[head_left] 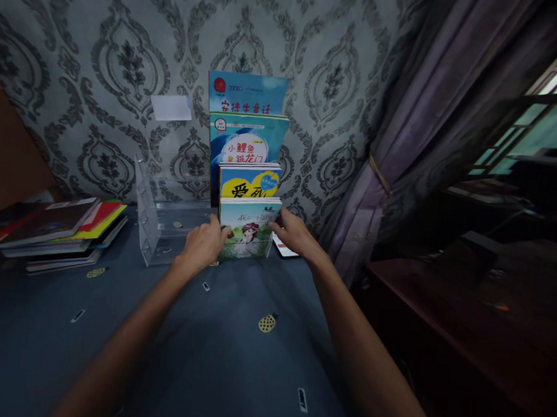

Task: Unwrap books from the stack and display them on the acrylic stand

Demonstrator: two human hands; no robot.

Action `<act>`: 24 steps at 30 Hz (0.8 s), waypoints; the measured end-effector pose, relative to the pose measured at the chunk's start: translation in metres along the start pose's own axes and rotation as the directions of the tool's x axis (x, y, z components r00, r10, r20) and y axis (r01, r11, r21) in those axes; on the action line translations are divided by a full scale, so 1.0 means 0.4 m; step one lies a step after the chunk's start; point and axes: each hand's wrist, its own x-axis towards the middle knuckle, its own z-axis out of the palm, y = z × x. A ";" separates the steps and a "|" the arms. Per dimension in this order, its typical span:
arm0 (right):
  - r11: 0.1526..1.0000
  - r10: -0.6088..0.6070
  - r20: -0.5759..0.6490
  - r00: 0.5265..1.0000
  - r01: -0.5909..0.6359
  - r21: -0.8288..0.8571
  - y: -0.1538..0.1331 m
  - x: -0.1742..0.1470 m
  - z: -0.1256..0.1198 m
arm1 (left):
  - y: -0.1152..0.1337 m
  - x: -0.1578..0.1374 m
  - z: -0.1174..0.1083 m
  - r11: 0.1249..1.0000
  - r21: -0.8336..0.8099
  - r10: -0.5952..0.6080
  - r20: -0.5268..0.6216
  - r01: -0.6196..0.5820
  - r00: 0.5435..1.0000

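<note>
My left hand (pixel 205 238), right hand (pixel 296 231): fingers nearly closed, gripping opposite edges of front book (pixel 246 233) | book upright, front tier of rack (pixel 144 219) | I judged even, level pressure best

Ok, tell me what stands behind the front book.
Behind the front book rise a yellow-and-blue book, then a teal book, then a blue book at the back. Mostly their upper parts show; the lower covers are largely hidden.
</note>
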 end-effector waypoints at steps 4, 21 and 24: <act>0.999 0.036 -0.010 0.999 -0.035 0.019 -0.003 -0.004 -0.016 | 0.012 -0.006 -0.026 0.998 -0.047 -0.044 -0.131 0.038 0.990; 0.786 0.087 -0.278 0.957 0.106 0.610 -0.031 0.166 -0.048 | -0.006 0.162 -0.017 0.777 -0.498 0.051 -0.560 -0.385 0.827; 0.819 0.047 -0.289 0.956 0.129 0.560 -0.031 0.179 -0.041 | -0.010 0.165 -0.016 0.781 -0.477 0.070 -0.574 -0.402 0.816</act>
